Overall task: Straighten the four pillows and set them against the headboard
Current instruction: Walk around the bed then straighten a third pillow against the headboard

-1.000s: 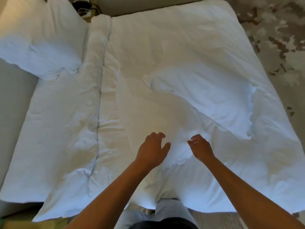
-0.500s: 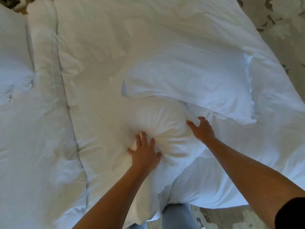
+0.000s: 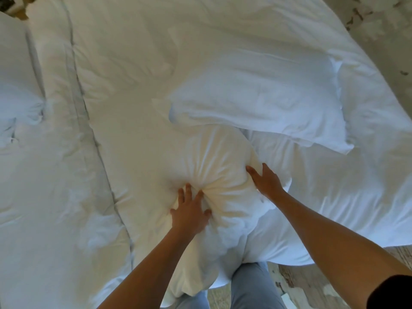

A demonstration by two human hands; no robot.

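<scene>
Pressing down into a rounded white lump (image 3: 214,175) near the foot edge of the bed, the left hand (image 3: 190,211) has its fingers spread and sunk into the cloth, so that tight creases fan out from under them like spokes. The lump is soft and domed, and it looks like a pillow lying under the duvet (image 3: 145,74), though the white cloth hides its outline and it is hard to be sure. The right hand (image 3: 266,182) lies flat and open against the lump's right flank, fingers together and pointing up-left, the thumb apart. The lump sits directly between the two hands.

Just beyond the lump, a second pillow (image 3: 263,103) in a smooth white case lies flat on top of the duvet, roughly rectangular, tilted, its near long edge overlapping the top of the lump. A third pillow (image 3: 15,85) is cut off at the left edge of the view, puckered at one corner. The duvet is thick, matte and rumpled, with a folded band running down its left part. Patterned carpet (image 3: 379,23) shows at the upper right, and pale blue trouser legs (image 3: 252,286) show below the bed edge.
</scene>
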